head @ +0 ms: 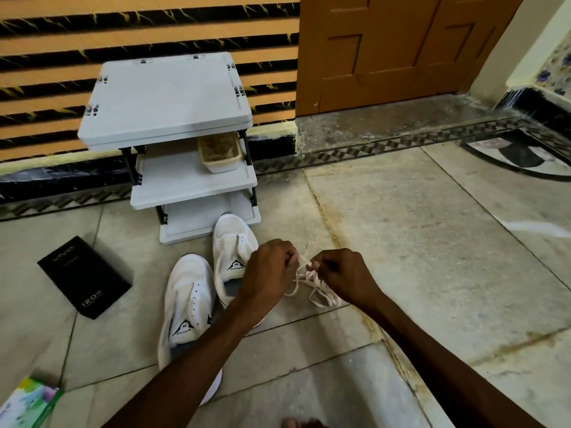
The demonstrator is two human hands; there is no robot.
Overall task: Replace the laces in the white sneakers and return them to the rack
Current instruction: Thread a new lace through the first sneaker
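Pale stone floor (432, 242), stained along one seam. Orange-and-black striped wall (46, 41) behind, brown wooden door (395, 47) to its right. Both of the person's arms reach forward over the floor.

Left hand (268, 270) and right hand (343, 278) are close together. The fingers of each are curled, pinching a tangled bunch of white laces (312, 285). The bunch is held between the two hands. Loops hang below the knuckles, the lowest near or touching the floor; cannot tell which.

Just left of the hands, two white sneakers on the floor, toes toward the wall. Far sneaker (230, 242) sits partly behind the left hand, its toe at the foot of the rack. Near sneaker (185, 291) lies beside it, closer to the person, heel under the left forearm. Both show a black triangle logo on the tongue and rows of dark eyelets.

White three-tier rack (167, 97) stands against the striped wall. Middle shelf carries a beige tub (220, 152) at its right end, contents unclear.

Black box (83, 276) lies flat on the floor left of the near sneaker, apart from it. Colourful packet (27, 403) at the bottom-left corner, cut off by the edge.
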